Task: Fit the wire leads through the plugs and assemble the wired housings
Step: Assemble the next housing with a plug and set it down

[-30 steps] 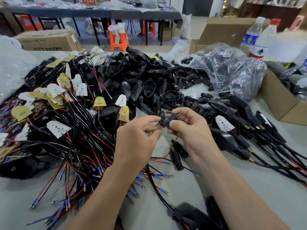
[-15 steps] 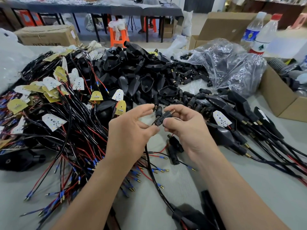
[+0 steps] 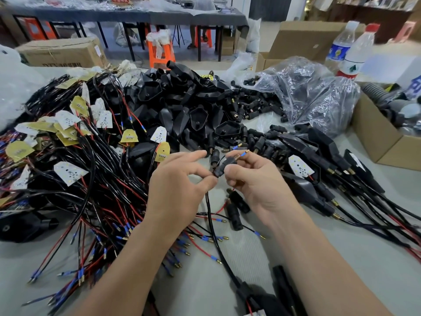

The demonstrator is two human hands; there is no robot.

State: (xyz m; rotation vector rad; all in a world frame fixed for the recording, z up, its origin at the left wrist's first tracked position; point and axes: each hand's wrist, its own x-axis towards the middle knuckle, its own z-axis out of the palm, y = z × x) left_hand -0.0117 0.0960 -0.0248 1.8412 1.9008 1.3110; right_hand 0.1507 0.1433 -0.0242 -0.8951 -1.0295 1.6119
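My right hand (image 3: 255, 183) pinches a small black plug (image 3: 222, 167) between thumb and fingers above the table's middle. A blue-sleeved wire lead with a brass tip (image 3: 243, 153) sticks out of the plug's far end. My left hand (image 3: 177, 185) pinches the black cable (image 3: 210, 215) where it enters the plug's near end; its forefinger stretches out above. The cable drops down to a black housing (image 3: 257, 299) at the bottom edge. Two loose plugs (image 3: 235, 208) lie under my right hand.
A tangle of red and black wired LED boards (image 3: 68, 172) fills the left. A heap of empty black housings (image 3: 193, 106) sits behind, loose plugs (image 3: 255, 108) and a plastic bag (image 3: 314, 94) beyond. Assembled housings (image 3: 319, 169) lie right, by a cardboard box (image 3: 387, 144) and two bottles (image 3: 355, 53).
The plug has tilted up toward the right and the blue-sleeved lead now shows out of its far end. Both hands stay close together at the plug.
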